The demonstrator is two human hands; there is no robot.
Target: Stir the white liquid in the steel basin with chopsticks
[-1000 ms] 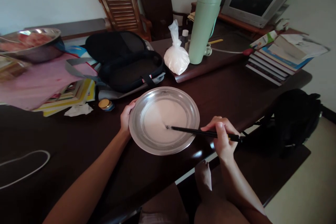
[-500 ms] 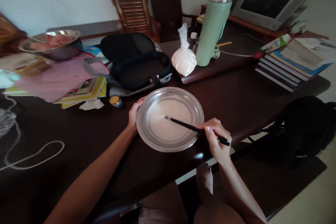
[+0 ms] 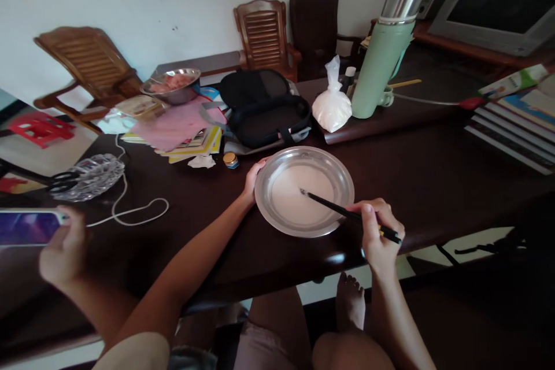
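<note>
A round metal bowl [image 3: 264,208] with pale, milky liquid [image 3: 299,202] in it stands near the table's front edge. Its left rim is gripped by my left hand [image 3: 254,179], whose fingers are partly hidden behind the bowl. Dark chopsticks [image 3: 333,206] are held in my right hand [image 3: 381,231], to the right of the bowl. They slant leftward over the rim, and their tips dip into the liquid near the middle. Just behind the bowl sits a tied plastic bag of white powder [image 3: 332,108].
Another person's hand [image 3: 67,248] holds a phone [image 3: 30,226] at the left. Behind the bowl lie an open black case [image 3: 269,118] and a small jar [image 3: 230,160]. A green thermos [image 3: 379,69] and stacked books [image 3: 511,136] stand right; a glass dish [image 3: 97,176] is left.
My view has swung left, bringing another person's hand with a phone, the glass dish and a red stool into sight. The chopsticks stay in the liquid, and both hands keep their holds.
</note>
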